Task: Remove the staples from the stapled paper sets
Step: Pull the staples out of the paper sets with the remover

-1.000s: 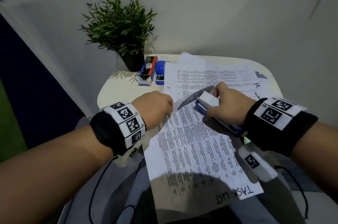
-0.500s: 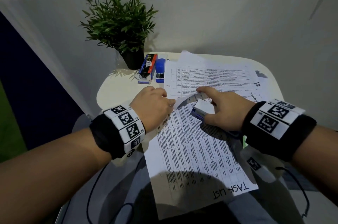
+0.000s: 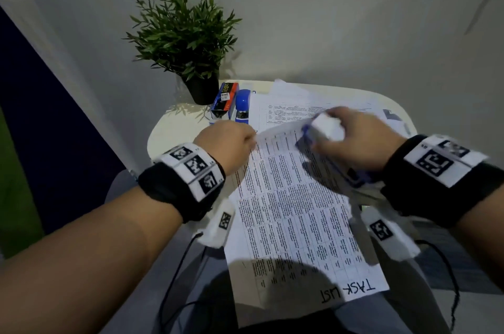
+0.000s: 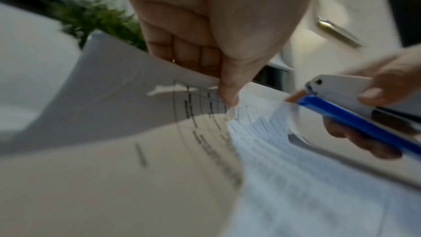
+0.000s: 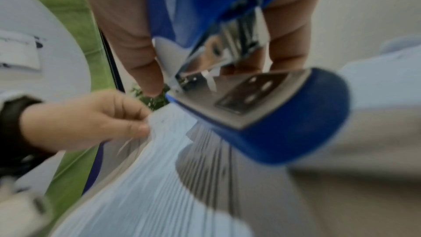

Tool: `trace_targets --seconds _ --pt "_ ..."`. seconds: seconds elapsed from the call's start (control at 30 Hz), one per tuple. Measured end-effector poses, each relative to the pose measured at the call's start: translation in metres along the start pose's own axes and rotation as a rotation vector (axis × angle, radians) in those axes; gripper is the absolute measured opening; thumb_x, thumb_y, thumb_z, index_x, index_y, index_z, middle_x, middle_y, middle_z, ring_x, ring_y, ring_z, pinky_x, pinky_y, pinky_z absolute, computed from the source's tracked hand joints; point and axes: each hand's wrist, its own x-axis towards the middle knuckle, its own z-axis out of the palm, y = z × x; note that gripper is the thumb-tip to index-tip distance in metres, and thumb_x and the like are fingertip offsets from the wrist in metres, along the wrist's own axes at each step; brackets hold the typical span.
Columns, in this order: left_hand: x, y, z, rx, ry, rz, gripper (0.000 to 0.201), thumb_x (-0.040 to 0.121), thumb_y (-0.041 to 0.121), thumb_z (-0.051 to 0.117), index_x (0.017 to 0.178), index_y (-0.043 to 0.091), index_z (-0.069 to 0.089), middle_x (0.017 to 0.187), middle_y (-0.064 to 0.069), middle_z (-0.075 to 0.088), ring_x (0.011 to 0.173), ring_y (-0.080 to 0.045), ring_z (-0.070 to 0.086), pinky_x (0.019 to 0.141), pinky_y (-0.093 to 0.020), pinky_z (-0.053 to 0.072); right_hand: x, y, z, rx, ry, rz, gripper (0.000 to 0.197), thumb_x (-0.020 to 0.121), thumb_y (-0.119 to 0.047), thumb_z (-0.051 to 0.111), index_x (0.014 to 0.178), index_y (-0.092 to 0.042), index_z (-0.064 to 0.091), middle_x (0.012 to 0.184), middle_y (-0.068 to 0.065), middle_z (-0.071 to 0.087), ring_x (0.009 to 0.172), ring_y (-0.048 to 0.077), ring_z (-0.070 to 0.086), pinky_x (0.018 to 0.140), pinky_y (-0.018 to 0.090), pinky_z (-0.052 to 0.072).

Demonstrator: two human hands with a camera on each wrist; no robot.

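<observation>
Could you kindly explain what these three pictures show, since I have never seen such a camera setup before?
No machine here: a person wears one camera on the head and one on each wrist. The head view looks down on a small table bearing printed sheets, a potted plant, a staple box and a small blue stapler. The left hand pinches a corner of the paper set; its wrist camera shows that grip close up. The right hand holds a blue and white stapler, seen large in its own wrist view.
</observation>
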Motion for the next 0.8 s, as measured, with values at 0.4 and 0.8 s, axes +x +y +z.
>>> trace_targets --seconds 0.4,0.8 --pt "-0.007 0.036 -0.029 -0.018 0.063 0.1 0.019 0.095 0.033 0.045 0.095 0.025 0.063 0.093 -0.002 0.063 0.092 -0.027 0.057 0.069 -0.031 0.042 0.024 -0.063 -0.022 0.414 0.372 -0.254 0.035 0.085 -0.057 0.049 0.1 -0.027 0.042 0.077 -0.016 0.05 0.066 -0.002 0.048 0.057 0.014 0.037" --pt "-0.02 0.035 -0.039 -0.117 0.134 0.117 0.025 0.096 0.028 0.042 0.105 0.023 0.065 0.105 0.003 0.065 0.098 -0.021 0.057 0.083 -0.039 0.048 0.029 -0.043 -0.01 0.467 0.448 -0.074 0.028 0.093 -0.051 0.048 0.077 -0.028 0.049 0.072 -0.015 0.05 0.066 0.0 0.047 0.061 0.023 0.037"
